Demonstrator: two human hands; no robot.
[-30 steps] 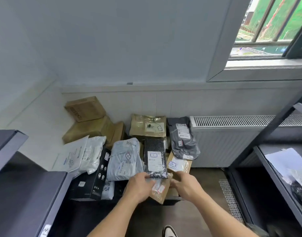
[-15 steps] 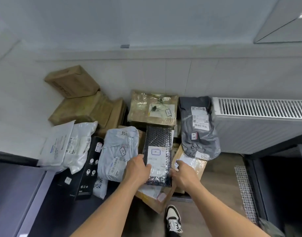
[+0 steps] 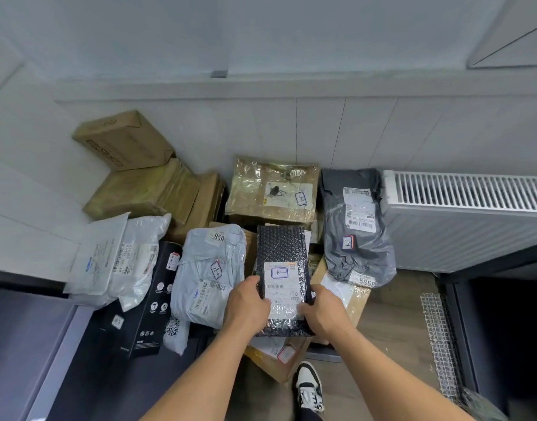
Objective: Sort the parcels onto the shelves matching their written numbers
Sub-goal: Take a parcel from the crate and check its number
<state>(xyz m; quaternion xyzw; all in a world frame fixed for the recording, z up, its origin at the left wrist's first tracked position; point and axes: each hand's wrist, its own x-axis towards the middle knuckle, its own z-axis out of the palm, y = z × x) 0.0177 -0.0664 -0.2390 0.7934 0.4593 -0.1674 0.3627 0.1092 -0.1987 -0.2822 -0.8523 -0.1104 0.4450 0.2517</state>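
Parcel sorting room, labelled parcels [image 3: 211,268] heaped on floor (numbers handwritten), radiator [image 3: 461,220]

Radiator [image 3: 467,220]: white, slotted top, flat vs the wall on my right.
Wall [image 3: 261,34]: pale grey up top, white panels lower down, w/ a ledge btwn them.
Grey block [image 3: 219,73]: small, sits on that ledge; can't tell what it is.
Floor [image 3: 395,323]: wood-look planks, brown.
Wire mesh [image 3: 440,338]: white strip lying on the floor, below the radiator's near edge.

Glossy black bubble-plastic parcel [image 3: 281,262], paper label [image 3: 281,287]
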